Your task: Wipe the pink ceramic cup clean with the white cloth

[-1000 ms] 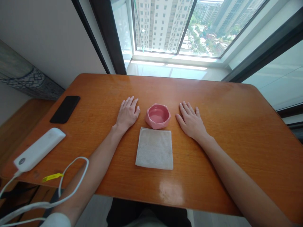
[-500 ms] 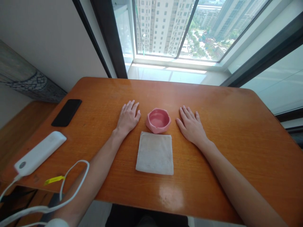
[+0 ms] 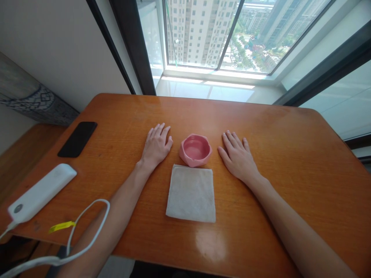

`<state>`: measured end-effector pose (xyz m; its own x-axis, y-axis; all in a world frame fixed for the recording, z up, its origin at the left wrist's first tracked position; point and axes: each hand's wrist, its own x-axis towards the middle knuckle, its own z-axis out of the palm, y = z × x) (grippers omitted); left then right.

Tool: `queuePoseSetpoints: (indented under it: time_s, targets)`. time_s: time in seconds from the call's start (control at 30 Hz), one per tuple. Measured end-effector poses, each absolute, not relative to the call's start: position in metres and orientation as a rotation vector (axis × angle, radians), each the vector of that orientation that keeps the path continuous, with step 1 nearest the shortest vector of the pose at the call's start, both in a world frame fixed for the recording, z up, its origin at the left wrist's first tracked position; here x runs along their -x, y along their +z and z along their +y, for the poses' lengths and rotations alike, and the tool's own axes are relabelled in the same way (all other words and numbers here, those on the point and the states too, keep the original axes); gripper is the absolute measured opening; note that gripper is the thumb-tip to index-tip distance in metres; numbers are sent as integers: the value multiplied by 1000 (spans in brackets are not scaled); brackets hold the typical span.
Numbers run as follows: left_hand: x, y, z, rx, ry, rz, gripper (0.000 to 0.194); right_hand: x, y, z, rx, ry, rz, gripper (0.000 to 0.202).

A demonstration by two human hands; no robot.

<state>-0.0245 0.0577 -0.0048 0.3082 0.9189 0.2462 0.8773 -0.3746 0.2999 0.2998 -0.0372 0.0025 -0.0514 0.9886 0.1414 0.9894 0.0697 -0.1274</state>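
My left hand lies palm down on the wooden table, fingers stretched out, just left of a pink faceted bowl. On the bowl's other side, my right hand rests flat with its fingers a little apart. Neither hand touches the bowl, and nothing is held. The bowl stands upright and looks hollow inside. Directly in front of it, on my side, a square light grey cloth is spread flat, its far edge by the bowl's base.
At the left of the table lie a black phone and a white oblong device with a cable. A white cable with a yellow tag loops over my left forearm. A window stands behind the table.
Both hands stay flat where they were on the table. The view has shifted slightly closer, so the bowl and cloth appear a little larger and lower.
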Motion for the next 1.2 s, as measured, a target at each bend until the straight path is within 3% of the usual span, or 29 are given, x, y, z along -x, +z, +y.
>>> queuePoseSetpoints:
  time_s: [1.2]
  targets:
    - [24, -4, 60, -2461, 549, 1688, 54, -300, 1, -35, 2020, -12, -2141, 69]
